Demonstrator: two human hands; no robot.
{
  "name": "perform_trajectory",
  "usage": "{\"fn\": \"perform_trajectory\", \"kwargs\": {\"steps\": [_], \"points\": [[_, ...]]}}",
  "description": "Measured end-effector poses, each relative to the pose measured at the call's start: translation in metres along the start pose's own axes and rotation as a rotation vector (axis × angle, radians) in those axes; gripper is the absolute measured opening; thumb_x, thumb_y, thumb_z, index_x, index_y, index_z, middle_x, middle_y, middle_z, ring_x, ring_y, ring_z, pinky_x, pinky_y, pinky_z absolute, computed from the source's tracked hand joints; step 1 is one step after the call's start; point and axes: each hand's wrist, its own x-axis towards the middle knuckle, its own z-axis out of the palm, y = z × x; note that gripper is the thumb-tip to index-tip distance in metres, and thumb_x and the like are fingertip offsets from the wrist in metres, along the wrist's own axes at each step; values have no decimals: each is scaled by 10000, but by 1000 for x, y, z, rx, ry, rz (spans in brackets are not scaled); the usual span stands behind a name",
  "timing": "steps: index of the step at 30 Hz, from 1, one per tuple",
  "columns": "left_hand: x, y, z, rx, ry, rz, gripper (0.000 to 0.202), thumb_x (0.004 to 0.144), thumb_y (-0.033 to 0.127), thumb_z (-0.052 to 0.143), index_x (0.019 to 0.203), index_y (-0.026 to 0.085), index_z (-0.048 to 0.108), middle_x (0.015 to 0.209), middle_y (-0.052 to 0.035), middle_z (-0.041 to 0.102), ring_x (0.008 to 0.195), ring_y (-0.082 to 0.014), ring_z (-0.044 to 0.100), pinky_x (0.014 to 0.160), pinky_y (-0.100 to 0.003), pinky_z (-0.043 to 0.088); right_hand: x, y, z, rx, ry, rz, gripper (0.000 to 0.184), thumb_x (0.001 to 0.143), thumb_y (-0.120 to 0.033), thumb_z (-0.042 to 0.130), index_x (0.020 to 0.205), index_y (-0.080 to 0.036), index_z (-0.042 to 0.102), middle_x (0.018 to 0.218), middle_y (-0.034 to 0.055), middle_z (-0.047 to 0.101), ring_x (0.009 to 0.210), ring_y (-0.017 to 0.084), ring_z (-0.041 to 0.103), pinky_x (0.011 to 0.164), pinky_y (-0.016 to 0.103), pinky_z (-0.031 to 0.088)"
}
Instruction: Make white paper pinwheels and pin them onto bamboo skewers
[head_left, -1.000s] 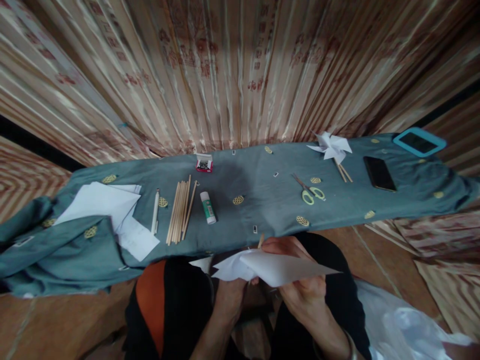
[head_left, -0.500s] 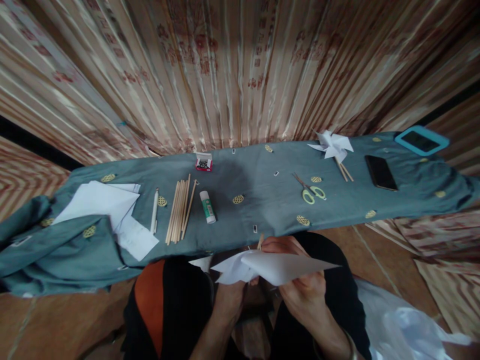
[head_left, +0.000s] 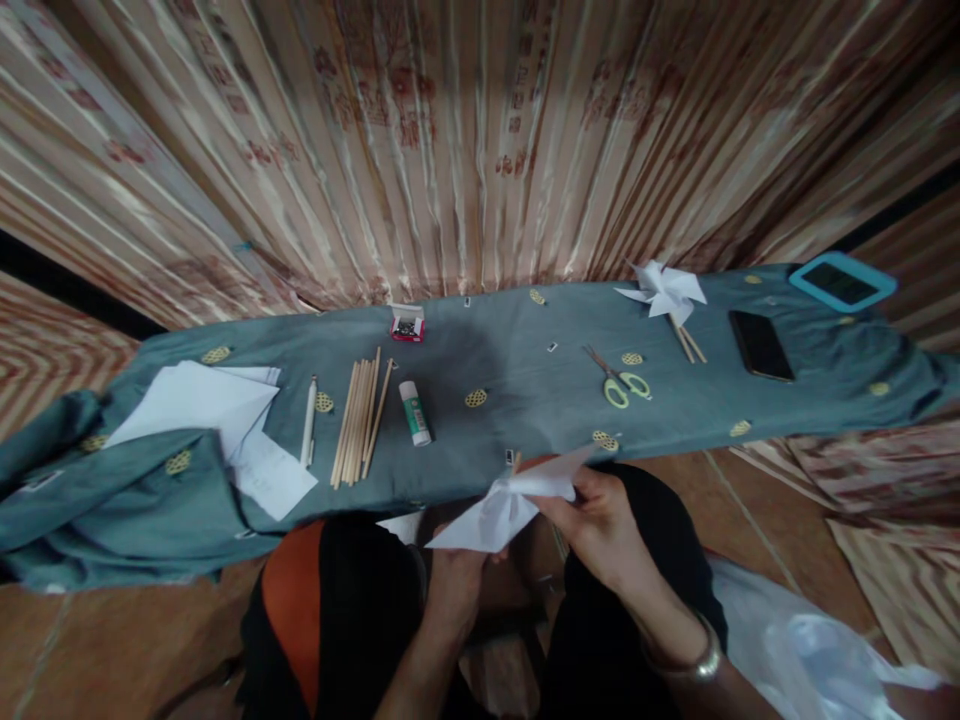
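A white paper pinwheel (head_left: 491, 518) is held over my lap, just in front of the table's near edge. The tip of a wooden stick (head_left: 517, 459) pokes up behind its centre. Beneath the paper on the left, my left hand (head_left: 456, 578) is closed on the pinwheel, its fingers partly covered by a blade. My right hand (head_left: 600, 520) pinches the blade on the right between thumb and fingers. How the paper is joined to the stick cannot be made out.
On the green cloth (head_left: 517, 380) lie paper sheets (head_left: 191, 400), a white pen (head_left: 309, 422), wooden sticks (head_left: 356, 425), a glue stick (head_left: 415, 413), a small red box (head_left: 407, 324), scissors (head_left: 619, 382), another pinwheel (head_left: 664, 290), a phone (head_left: 760, 345) and a blue-framed device (head_left: 844, 281).
The pinwheel has turned and tilted, its right blade now raised. My right hand has come out from beneath the paper to the blade's right edge. My left hand has barely moved.
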Motion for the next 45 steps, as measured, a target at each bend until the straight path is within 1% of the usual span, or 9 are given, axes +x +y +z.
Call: {"fn": "perform_trajectory", "kwargs": {"steps": [3,5,9,15,22,25,32,41,45], "points": [[6,-7,-3,38,-39,32,172,626,269,689,499,221,583,499,-10,552,506,-164,449,527,-289,359,22,13,-2,14,-119,96,325,739,-494,710,783,-174,741,691,17,691,606,153,581,575,259,475],[10,-12,-5,60,-12,43,221,622,272,677,448,221,551,474,-10,528,502,-160,433,526,-288,337,37,24,-2,0,-221,164,363,701,-515,718,744,-155,723,623,4,646,551,132,531,511,238,419],[13,-17,-6,26,51,16,216,587,275,666,428,205,538,458,3,493,501,-138,408,524,-272,302,63,41,3,-72,-383,221,292,655,-425,753,677,-141,688,557,-31,583,523,102,493,500,212,381],[11,-12,-4,-54,73,-56,190,536,283,665,456,173,532,467,37,457,511,-93,361,527,-242,265,88,49,13,-372,-572,168,143,700,-274,696,670,-134,696,570,-30,593,530,104,508,496,202,374],[14,-17,-7,-131,56,-118,147,494,260,718,576,143,684,476,43,484,493,-75,361,508,-226,250,108,38,20,-554,-689,125,85,661,-201,730,620,-134,697,551,-45,560,540,99,488,496,199,340],[16,-19,-8,-183,46,-148,277,421,208,776,687,139,746,550,13,592,523,-84,434,523,-224,290,114,31,23,-630,-750,109,54,649,-179,734,649,-130,710,586,-38,587,576,105,511,517,195,347],[15,-15,-8,-231,15,-207,347,444,352,868,697,139,764,688,-71,721,630,-159,591,574,-243,399,122,21,26,-747,-845,116,92,666,-190,738,715,-112,730,636,-16,617,637,130,540,569,204,378],[18,-19,-9,-245,-6,-248,284,493,304,870,696,136,763,584,-21,643,495,-77,440,469,-200,316,129,21,31,-729,-901,191,84,662,-146,740,728,-103,712,650,-20,614,590,98,494,537,186,381],[19,-19,-9,-225,-23,-259,268,520,320,854,699,145,759,637,-38,664,525,-96,472,481,-207,338,130,26,32,-723,-885,187,111,660,-160,735,753,-100,723,634,-21,613,571,94,482,528,190,381]]}}
